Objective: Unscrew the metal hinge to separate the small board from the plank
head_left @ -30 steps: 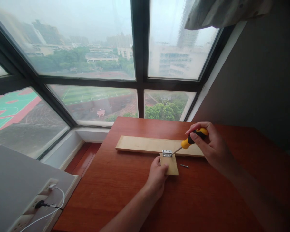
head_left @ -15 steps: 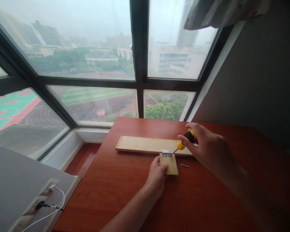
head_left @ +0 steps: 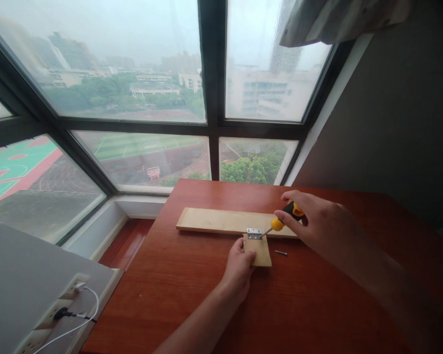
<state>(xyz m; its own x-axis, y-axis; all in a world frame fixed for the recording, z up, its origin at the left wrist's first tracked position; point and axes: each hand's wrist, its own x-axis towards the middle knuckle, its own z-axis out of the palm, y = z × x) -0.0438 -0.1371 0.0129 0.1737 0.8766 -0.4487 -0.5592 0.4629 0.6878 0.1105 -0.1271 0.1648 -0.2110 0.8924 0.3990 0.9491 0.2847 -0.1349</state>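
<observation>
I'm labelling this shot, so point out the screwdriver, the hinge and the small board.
Screwdriver point(head_left: 277, 224): head view, yellow front of its handle.
Hinge point(head_left: 254, 233): head view, middle of its metal.
Small board point(head_left: 262, 252): head view, bare upper face.

Reddish-brown table point(head_left: 170, 290) with a long pale board point(head_left: 214, 220) and a slim metal piece point(head_left: 281, 253) on top.

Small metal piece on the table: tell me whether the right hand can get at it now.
Probably not straight away: the right hand holds the screwdriver, its tip at the hinge, though nothing covers the small metal piece.
</observation>
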